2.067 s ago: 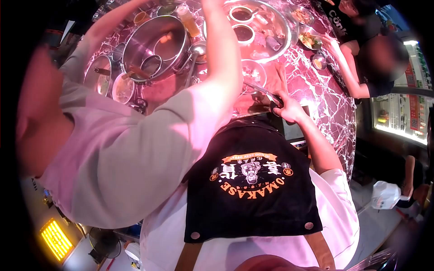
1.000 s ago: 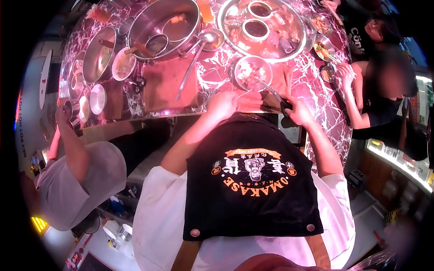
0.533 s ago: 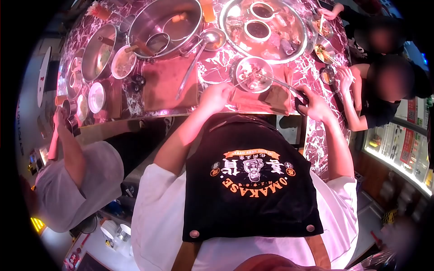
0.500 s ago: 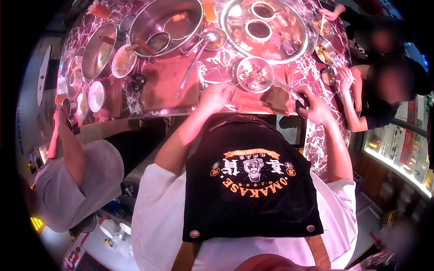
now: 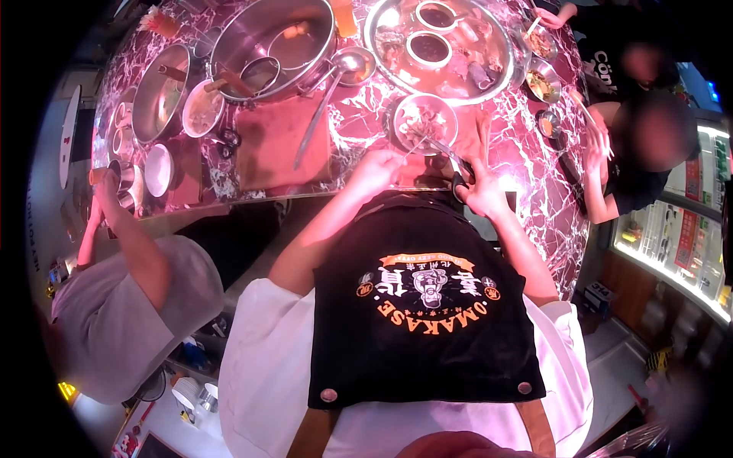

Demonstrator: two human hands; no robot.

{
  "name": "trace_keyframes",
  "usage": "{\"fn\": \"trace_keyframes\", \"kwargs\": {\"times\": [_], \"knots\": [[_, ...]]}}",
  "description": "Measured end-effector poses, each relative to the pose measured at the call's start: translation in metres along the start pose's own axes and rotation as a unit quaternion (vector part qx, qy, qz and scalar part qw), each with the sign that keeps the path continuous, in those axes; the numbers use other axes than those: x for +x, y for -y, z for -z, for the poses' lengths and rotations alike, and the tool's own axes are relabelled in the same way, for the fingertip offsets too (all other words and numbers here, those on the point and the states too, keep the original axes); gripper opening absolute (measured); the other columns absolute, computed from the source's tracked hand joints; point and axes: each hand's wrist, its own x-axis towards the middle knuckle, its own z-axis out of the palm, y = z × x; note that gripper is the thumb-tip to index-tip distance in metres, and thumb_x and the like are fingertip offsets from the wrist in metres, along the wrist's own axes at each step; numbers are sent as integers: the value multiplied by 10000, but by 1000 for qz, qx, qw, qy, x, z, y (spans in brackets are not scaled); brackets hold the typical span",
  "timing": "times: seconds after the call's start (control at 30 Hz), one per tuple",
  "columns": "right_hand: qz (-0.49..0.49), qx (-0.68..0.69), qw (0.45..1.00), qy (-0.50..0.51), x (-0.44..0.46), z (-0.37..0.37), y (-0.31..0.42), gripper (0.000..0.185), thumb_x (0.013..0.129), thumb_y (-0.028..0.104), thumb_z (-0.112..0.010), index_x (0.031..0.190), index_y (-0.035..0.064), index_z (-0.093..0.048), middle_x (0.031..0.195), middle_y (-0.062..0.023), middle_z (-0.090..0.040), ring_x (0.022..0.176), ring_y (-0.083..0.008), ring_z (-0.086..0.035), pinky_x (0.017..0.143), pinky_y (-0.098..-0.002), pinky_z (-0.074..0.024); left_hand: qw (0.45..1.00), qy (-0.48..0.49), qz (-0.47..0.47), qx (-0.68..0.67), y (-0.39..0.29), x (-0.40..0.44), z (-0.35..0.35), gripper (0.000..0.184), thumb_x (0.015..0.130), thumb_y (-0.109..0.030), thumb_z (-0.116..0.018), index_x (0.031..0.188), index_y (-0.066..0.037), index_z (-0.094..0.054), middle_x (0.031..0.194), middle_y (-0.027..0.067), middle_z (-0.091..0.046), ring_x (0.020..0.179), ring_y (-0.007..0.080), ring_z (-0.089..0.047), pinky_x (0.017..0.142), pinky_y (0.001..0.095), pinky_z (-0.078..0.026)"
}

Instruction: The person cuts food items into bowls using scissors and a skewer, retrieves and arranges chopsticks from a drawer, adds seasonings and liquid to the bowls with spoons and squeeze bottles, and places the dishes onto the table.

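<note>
Along the near edge of the bench (image 5: 527, 172), I have both hands in view over a bowl (image 5: 453, 116) of cut food, set a little right of centre. On my right hand (image 5: 481, 191), the fingers are clamped around the dark handles of some scissors (image 5: 459, 183), whose blades reach into the bowl's near side; I cannot tell how wide the blades stand. My left hand (image 5: 378, 172) has its fingers pinched together on a thin pale stick (image 5: 417, 144), the tip by the food.

Room is tight on the far side: a big round tray (image 5: 369, 42) sits just beyond the bowl. To the left, a ladle (image 5: 311, 130) slants across a strip of bare marble and a brown mat (image 5: 279, 149). Open marble lies to the right, as far as another person's hand (image 5: 597, 156) near the right edge.
</note>
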Motion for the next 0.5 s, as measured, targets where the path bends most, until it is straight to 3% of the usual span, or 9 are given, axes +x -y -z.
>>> {"fn": "trace_keyframes", "kwargs": {"times": [0.13, 0.27, 0.37, 0.5], "knots": [[41, 5, 999, -34, -4, -5, -14, 590, 760, 189, -669, 1316, 152, -473, 961, -195, -686, 937, -397, -664, 817, -482, -522, 999, 10, 20, 28, 7, 5, 0, 219, 1001, -208, -529, 951, -33, -650, 627, -27, -512, 480, 52, -411, 424, 217, -295], [26, -37, 999, -7, -12, 5, -18, 569, 761, 128, -613, 1314, 145, -482, 982, -220, -690, 921, -414, -663, 823, -508, -514, 999, -7, 11, 47, 15, 11, 4, 230, 1010, -210, -512, 967, -31, -650, 625, -31, -501, 466, 51, -388, 415, 221, -289], [13, -27, 999, -16, -21, 17, -22, 578, 758, 154, -627, 1317, 149, -480, 978, -225, -687, 926, -416, -663, 831, -500, -520, 1000, -11, -4, 29, 20, 14, 9, 232, 1011, -207, -509, 966, -31, -654, 623, -36, -490, 465, 50, -377, 417, 223, -291], [-20, -83, 996, -14, -25, 35, 12, 609, 738, 244, -685, 1300, 118, -488, 1101, -242, -640, 1017, -402, -638, 875, -471, -514, 1000, -14, -8, 15, 14, 7, 7, 226, 1010, -201, -509, 967, -34, -656, 623, -38, -485, 470, 46, -377, 418, 220, -286]]}}
